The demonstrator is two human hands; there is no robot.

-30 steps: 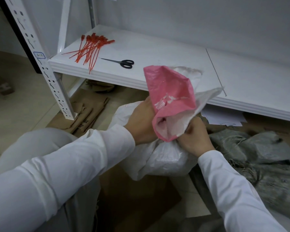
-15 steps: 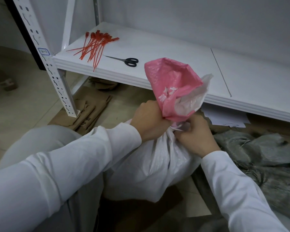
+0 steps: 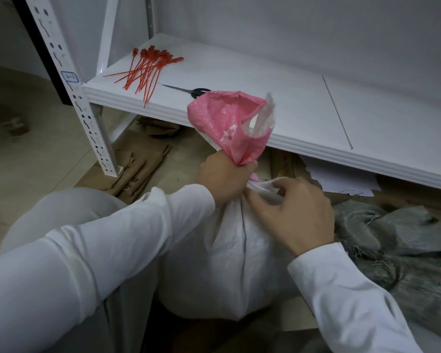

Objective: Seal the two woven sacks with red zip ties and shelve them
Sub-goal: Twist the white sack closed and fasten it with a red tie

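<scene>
A full white woven sack [image 3: 227,263] with a pink top stands on the floor between my knees. My left hand [image 3: 224,178] grips its gathered neck, and the pink mouth [image 3: 229,123] flares above my fist. My right hand [image 3: 290,212] pinches a fold of white sack fabric just right of the neck. A second, grey woven sack [image 3: 397,245] lies slumped on the floor to the right. A bundle of red zip ties [image 3: 148,67] lies on the white shelf [image 3: 278,98], at its left end.
Black-handled scissors [image 3: 189,90] lie on the shelf beside the ties, partly hidden by the pink mouth. A perforated white upright [image 3: 87,118] stands at the shelf's left corner. Flattened brown cardboard [image 3: 135,169] and white papers [image 3: 341,182] lie on the floor under the shelf.
The sack's open pink mouth has been bunched into a tight neck in my left fist. My right hand has slid from the neck to a fold beside it. The view moved closer.
</scene>
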